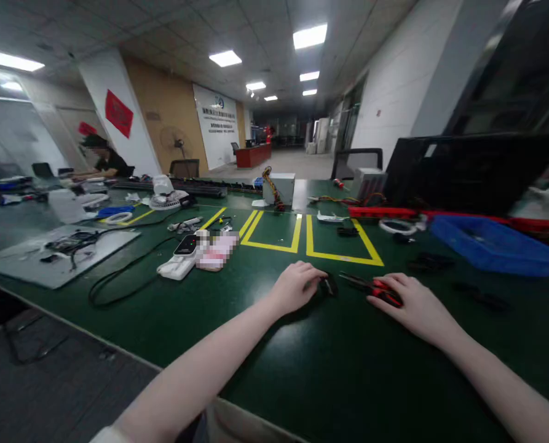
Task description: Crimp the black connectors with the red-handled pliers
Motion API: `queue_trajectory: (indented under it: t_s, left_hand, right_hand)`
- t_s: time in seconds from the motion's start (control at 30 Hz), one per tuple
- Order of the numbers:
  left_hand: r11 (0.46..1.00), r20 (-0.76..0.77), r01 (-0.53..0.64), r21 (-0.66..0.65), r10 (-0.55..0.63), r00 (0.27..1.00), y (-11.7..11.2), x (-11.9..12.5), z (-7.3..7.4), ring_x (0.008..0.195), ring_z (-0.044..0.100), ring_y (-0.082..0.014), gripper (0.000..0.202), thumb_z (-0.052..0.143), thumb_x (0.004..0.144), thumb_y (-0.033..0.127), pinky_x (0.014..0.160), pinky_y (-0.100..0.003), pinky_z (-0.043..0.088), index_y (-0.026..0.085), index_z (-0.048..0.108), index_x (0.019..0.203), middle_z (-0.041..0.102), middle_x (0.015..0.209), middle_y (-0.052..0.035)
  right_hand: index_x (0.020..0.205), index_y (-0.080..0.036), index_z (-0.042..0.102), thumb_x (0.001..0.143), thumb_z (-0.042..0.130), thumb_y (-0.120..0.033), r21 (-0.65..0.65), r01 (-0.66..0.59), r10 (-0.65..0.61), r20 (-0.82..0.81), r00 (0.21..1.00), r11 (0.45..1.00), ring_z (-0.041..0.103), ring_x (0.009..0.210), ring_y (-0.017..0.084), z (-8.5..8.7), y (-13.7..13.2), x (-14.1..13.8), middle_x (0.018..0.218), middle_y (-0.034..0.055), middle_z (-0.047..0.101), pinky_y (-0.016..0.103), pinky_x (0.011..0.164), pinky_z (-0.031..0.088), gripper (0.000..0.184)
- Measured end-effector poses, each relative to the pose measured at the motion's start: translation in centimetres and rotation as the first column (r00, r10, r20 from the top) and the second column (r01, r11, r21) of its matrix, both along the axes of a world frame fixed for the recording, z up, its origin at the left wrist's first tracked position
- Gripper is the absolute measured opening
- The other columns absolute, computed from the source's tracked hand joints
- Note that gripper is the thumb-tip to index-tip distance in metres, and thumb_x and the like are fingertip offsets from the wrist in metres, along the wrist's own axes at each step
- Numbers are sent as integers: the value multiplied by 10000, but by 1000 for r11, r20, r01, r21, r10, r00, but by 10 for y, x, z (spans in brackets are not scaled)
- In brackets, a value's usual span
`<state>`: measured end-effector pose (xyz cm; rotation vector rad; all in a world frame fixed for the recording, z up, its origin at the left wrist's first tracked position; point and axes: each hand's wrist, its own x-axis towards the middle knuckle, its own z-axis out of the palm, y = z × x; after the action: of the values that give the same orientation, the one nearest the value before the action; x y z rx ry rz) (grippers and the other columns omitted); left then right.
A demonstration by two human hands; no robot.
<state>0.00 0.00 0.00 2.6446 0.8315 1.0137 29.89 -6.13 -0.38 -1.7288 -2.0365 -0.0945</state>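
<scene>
My left hand (297,287) is closed at the fingertips on a small black part (331,285) with a light metallic bit, low over the green tabletop. What exactly the part is, I cannot make out. To the right, my right hand (410,303) is wrapped over the red and black handles of a pair of pliers (387,291). Their long, narrow jaws point left toward the black part, with a small gap between. Part of the handles is hidden under my fingers.
A blue tray (495,246) lies at the right, near several dark pieces (431,262). Yellow tape outlines (343,256) mark the green table (237,289). Left are a white handheld device (177,266), a black cable (99,284) and a white board (53,271). Far left sits a person (110,161).
</scene>
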Motion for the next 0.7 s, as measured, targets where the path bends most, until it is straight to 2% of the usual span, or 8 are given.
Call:
queue_trajectory:
  t_s: [0.13,0.23,0.43,0.57,0.7]
  left_hand:
    - [999,57,-34,26,32,998,-2,0,4,921,602,-201,257,490,930,87,837,-322,482,178,668,1092,686,967,-52]
    - [998,83,-54,32,51,995,-3,0,3,904,602,-210,264,490,918,76,843,-343,486,182,672,1076,682,932,-53]
    - [997,78,-69,35,67,995,-6,0,-1,921,614,-204,234,513,912,67,850,-349,507,185,678,1027,677,938,-50]
    - [996,61,-87,37,85,995,-5,0,-1,948,630,-193,129,571,958,184,861,-381,531,143,647,1055,659,979,-49]
    - [991,43,-133,32,131,990,-3,0,-2,1009,633,-205,200,575,977,285,895,-412,541,143,628,1108,646,1106,-77]
  right_hand:
    - [1007,-240,690,827,536,-632,24,13,-14,35,999,1000,595,981,280,13,-11,-9,1060,97,645,420,840,483,458]
    - [994,-255,690,851,542,-578,20,31,-32,54,998,999,601,974,257,18,-18,-15,1052,77,654,390,823,488,383]
    - [1028,-188,657,894,578,-507,-10,100,-99,66,993,995,599,984,208,22,-28,-21,1079,76,646,389,859,487,356]
    - [1084,-175,628,938,570,-444,-36,165,-162,66,985,986,616,980,190,24,-30,-24,1125,69,640,412,869,513,311]
    - [1123,-182,622,946,567,-426,-43,254,-250,71,966,966,617,1006,196,24,-28,-27,1164,78,631,419,878,523,307]
